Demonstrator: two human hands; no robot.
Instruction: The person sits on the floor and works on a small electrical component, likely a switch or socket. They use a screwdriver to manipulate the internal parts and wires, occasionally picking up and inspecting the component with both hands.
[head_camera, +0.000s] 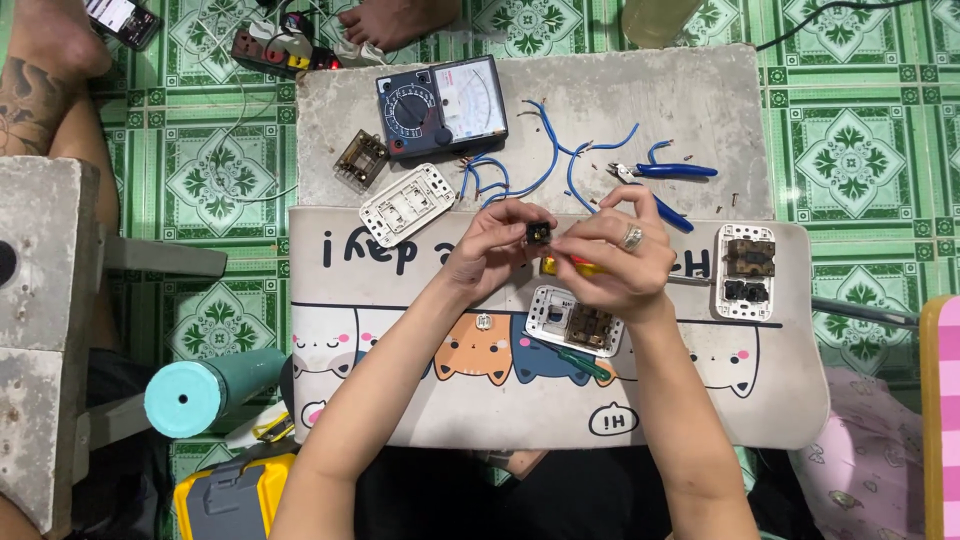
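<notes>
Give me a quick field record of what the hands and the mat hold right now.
left hand: pinches a small black part at its fingertips
right hand: meets the same part, ring on one finger
under hands: yellow-handled screwdriver, white switch plate, green screwdriver
mat: cat print, second switch plate at right
slab: meter, blue wires, blue pliers

Small black part (538, 234) pinched between left hand (490, 245) and right hand (615, 262): mostly covered by fingertips, kind not readable. Yellow-handled tool (572, 267) under right hand: only a sliver shows. Phone (122, 18), far up-left of left hand: cut by top edge.
</notes>
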